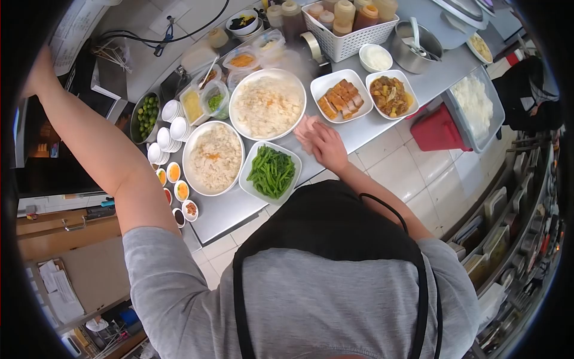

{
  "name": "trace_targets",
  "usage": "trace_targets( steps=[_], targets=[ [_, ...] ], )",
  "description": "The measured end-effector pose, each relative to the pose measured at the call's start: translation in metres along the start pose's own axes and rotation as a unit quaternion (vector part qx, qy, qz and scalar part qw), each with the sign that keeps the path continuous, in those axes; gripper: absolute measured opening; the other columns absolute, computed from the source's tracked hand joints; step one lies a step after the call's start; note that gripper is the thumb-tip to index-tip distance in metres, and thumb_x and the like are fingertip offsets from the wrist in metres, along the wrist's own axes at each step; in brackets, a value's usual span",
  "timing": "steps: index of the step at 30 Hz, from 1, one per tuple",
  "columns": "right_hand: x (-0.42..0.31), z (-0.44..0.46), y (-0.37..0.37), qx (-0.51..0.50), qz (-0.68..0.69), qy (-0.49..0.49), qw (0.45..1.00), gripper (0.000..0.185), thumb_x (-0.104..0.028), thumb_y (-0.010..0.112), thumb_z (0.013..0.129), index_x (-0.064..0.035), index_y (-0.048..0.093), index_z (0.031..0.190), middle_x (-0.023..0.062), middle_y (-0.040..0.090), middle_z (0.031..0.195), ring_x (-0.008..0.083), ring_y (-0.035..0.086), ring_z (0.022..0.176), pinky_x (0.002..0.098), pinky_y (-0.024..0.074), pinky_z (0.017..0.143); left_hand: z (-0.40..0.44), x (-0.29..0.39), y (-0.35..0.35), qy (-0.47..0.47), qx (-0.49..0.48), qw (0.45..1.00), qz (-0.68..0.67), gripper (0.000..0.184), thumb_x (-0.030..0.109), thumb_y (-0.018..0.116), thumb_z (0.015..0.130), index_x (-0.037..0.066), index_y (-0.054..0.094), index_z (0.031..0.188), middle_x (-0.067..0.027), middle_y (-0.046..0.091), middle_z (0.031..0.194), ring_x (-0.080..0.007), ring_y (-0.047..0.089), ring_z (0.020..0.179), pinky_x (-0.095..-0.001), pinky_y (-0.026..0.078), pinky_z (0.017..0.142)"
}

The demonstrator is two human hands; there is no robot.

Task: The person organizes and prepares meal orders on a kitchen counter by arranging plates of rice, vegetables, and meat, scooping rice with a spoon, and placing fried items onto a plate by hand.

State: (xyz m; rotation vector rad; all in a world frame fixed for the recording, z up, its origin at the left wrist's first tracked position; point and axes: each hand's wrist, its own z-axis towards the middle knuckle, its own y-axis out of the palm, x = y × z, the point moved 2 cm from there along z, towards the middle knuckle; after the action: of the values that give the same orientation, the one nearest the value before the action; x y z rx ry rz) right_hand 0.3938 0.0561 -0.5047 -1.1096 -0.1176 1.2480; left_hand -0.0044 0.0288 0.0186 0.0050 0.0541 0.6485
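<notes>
My right hand (327, 145) is at the table's near edge, its fingers on a crumpled pink cloth (305, 134). Beside it stand a large white bowl of rice (268, 103) and a square white dish of green vegetables (272, 172). Another bowl of rice (213, 158) sits to the left. On the right are a dish of sliced crispy meat (341, 96) and a dish of brown stew (391, 96). My left hand (39, 73) reaches up at the far left edge, near a dark appliance; its fingers are hidden by the view's border.
Small sauce cups (181, 190), stacked white saucers (179, 128) and a bowl of limes (145, 118) line the left. A white basket of bottles (351, 39) and a metal pot (417, 45) stand at the back. Right of the table is a red bin (439, 130).
</notes>
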Motion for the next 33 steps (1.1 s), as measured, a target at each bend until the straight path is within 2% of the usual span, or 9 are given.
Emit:
trace_targets(
  steps=[3, 4, 5, 8, 9, 18, 22, 30, 33],
  targets=[
    [-0.001, 0.001, 0.001, 0.004, 0.003, 0.004, 1.000, 0.033, -0.011, 0.059, 0.067, -0.0042, 0.058, 0.099, 0.0154, 0.049, 0.116, 0.0312, 0.043, 0.111, 0.0411, 0.0344, 0.093, 0.022, -0.067, 0.043, -0.006, -0.100, 0.984, 0.146, 0.075, 0.066, 0.037, 0.072, 0.006, 0.055, 0.113, -0.0135, 0.055, 0.115, -0.0347, 0.052, 0.105, -0.0446, 0.040, 0.084],
    [-0.004, 0.003, 0.000, 0.007, -0.003, 0.001, 1.000, 0.033, -0.011, 0.058, 0.068, -0.0051, 0.058, 0.101, 0.0151, 0.049, 0.116, 0.0314, 0.044, 0.110, 0.0413, 0.0349, 0.092, 0.017, -0.047, 0.022, -0.074, -0.132, 0.979, 0.133, 0.067, 0.065, 0.034, 0.074, 0.015, 0.059, 0.110, -0.0138, 0.058, 0.110, -0.0334, 0.052, 0.105, -0.0445, 0.041, 0.085],
    [-0.005, 0.003, 0.000, 0.012, -0.009, -0.005, 1.000, 0.033, -0.012, 0.058, 0.069, -0.0060, 0.058, 0.102, 0.0149, 0.049, 0.116, 0.0315, 0.044, 0.110, 0.0416, 0.0354, 0.092, 0.006, -0.012, -0.012, -0.089, -0.102, 0.991, 0.012, 0.060, 0.060, 0.036, 0.074, 0.015, 0.062, 0.104, -0.0144, 0.058, 0.108, -0.0334, 0.053, 0.104, -0.0445, 0.041, 0.084],
    [-0.009, 0.003, 0.000, 0.018, -0.016, -0.007, 1.000, 0.033, -0.010, 0.057, 0.070, -0.0094, 0.058, 0.104, 0.0161, 0.050, 0.114, 0.0328, 0.046, 0.108, 0.0420, 0.0361, 0.091, 0.004, 0.005, -0.029, -0.079, -0.138, 0.987, -0.019, 0.048, 0.050, 0.037, 0.077, 0.017, 0.062, 0.100, -0.0154, 0.061, 0.099, -0.0370, 0.056, 0.093, -0.0455, 0.045, 0.074],
    [-0.011, 0.003, -0.002, 0.017, -0.015, -0.008, 1.000, 0.036, -0.007, 0.056, 0.070, -0.0105, 0.058, 0.105, 0.0172, 0.050, 0.113, 0.0340, 0.047, 0.106, 0.0423, 0.0367, 0.090, -0.004, 0.040, -0.065, -0.076, -0.076, 0.989, -0.105, 0.022, 0.023, 0.049, 0.079, 0.003, 0.055, 0.071, -0.0163, 0.056, 0.076, -0.0336, 0.054, 0.077, -0.0424, 0.042, 0.068],
    [-0.017, 0.001, 0.000, 0.030, -0.047, 0.007, 0.998, 0.031, -0.008, 0.057, 0.070, -0.0117, 0.059, 0.101, 0.0156, 0.052, 0.112, 0.0332, 0.049, 0.102, 0.0415, 0.0385, 0.086, -0.006, 0.022, -0.058, 0.027, 0.005, 0.991, -0.133, 0.022, 0.022, 0.049, 0.080, 0.002, 0.054, 0.074, -0.0167, 0.056, 0.077, -0.0340, 0.052, 0.080, -0.0430, 0.041, 0.071],
    [-0.017, -0.002, 0.002, 0.025, -0.052, 0.013, 0.998, 0.032, -0.007, 0.056, 0.070, -0.0131, 0.058, 0.101, 0.0136, 0.052, 0.113, 0.0313, 0.048, 0.104, 0.0409, 0.0381, 0.087, -0.006, 0.021, -0.060, 0.011, -0.038, 0.989, -0.144, 0.022, 0.022, 0.049, 0.080, 0.002, 0.056, 0.075, -0.0171, 0.057, 0.078, -0.0341, 0.053, 0.082, -0.0429, 0.041, 0.072],
    [-0.020, -0.003, 0.003, 0.026, -0.051, 0.030, 0.998, 0.031, -0.008, 0.056, 0.071, -0.0154, 0.058, 0.101, 0.0139, 0.051, 0.114, 0.0325, 0.048, 0.104, 0.0407, 0.0387, 0.087, -0.009, 0.024, -0.059, 0.006, 0.010, 0.993, -0.121, 0.023, 0.024, 0.050, 0.079, 0.002, 0.057, 0.076, -0.0181, 0.058, 0.079, -0.0341, 0.053, 0.082, -0.0432, 0.041, 0.073],
    [-0.021, -0.002, 0.001, 0.028, -0.076, 0.023, 0.996, 0.030, -0.009, 0.056, 0.072, -0.0122, 0.057, 0.102, 0.0146, 0.051, 0.114, 0.0335, 0.048, 0.105, 0.0418, 0.0387, 0.087, -0.008, 0.027, -0.065, -0.012, -0.020, 0.993, -0.119, 0.022, 0.024, 0.050, 0.079, 0.003, 0.057, 0.077, -0.0191, 0.057, 0.082, -0.0335, 0.054, 0.082, -0.0430, 0.042, 0.073]
  ],
)
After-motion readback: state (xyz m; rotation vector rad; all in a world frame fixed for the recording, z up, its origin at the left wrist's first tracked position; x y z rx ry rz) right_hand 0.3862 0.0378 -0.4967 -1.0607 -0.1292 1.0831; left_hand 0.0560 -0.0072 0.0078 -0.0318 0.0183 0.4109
